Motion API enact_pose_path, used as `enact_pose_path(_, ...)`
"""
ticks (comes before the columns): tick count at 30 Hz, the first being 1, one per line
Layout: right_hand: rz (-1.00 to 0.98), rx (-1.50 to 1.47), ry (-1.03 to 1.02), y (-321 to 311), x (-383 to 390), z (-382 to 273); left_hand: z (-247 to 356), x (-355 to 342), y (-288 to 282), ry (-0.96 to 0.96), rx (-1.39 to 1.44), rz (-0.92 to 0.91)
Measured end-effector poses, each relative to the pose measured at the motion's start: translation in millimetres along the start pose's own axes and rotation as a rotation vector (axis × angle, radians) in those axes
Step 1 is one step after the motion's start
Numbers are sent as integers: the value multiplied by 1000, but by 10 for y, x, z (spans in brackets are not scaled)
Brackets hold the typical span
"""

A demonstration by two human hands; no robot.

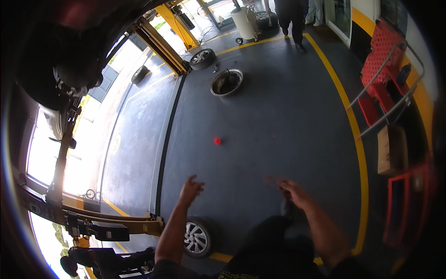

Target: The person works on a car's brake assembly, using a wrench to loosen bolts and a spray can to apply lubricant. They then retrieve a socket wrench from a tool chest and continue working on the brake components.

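Observation:
My left hand hangs over the dark grey floor with its fingers apart and nothing in it. Off to the right, my right hand has its fingers drawn together. A faint, thin, blurred shape shows at its fingertips; its kind cannot be made out. Beyond both hands a small red object lies on the floor, touched by neither. Near my left forearm is a wheel with a silver spoked rim, partly hidden by the arm.
Farther ahead lie a round metal basin with dark things in it and two more wheels. Yellow lift posts and a raised vehicle stand left. A red trolley and cardboard box line the right. People stand far back.

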State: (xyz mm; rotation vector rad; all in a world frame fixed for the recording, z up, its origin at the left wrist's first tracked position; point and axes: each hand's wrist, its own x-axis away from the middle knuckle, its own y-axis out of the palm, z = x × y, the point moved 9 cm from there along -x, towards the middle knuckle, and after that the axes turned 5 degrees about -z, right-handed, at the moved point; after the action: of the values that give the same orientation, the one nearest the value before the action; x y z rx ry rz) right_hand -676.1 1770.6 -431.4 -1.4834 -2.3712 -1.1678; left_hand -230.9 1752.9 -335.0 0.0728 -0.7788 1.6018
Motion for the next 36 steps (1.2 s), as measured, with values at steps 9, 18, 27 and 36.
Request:
enact_pose_path(9, 445, -208, 44, -2806, 284, -483, 6310, -3217, -1550, 338, -72, 231)
enact_pose_path(18, 672, 68, 16, -3989, -1113, -3005, 6299, -4632, 1249, -267, -721, -657)
enact_pose_path(27, 653, 94, 74, -4628, -2716, -4208, 6447, -6732, 1098, -195, -816, -388)
enact_pose_path(36, 636, 162, 825, -4325, -3232, -2907, 6161, -8882, 376, -409, -866, -454)
